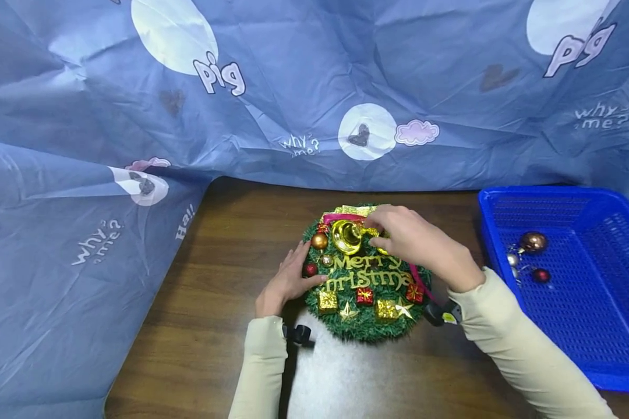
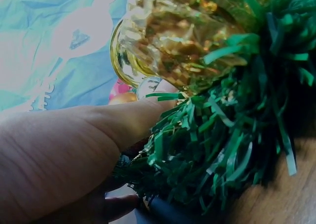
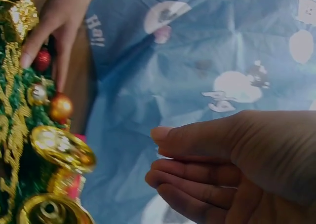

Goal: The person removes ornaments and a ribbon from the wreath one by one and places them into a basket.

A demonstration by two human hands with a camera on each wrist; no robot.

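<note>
A green tinsel Christmas wreath [image 1: 364,331] lies on the table, bearing gold "Merry Christmas" lettering [image 1: 369,279]. My left hand [image 1: 288,279] grips its left edge, thumb over the front and fingers along the outer side. Above the upper right of the wreath is my right hand [image 1: 411,235], close to the gold bells. The right wrist view shows its thumb and loosely bent fingers with nothing visible between them. One gold bell [image 1: 346,237] sits at the top, beside an orange-gold ball [image 1: 320,241]. Small gift boxes [image 1: 364,295] and gold stars [image 1: 348,312] decorate the lower part.
On the right stands a blue plastic basket [image 1: 582,337] with a brown ball [image 1: 533,242], a dark red ball [image 1: 541,275] and small pale balls inside. Blue printed cloth [image 1: 304,87] hangs behind and to the left of the wooden table [image 1: 199,326].
</note>
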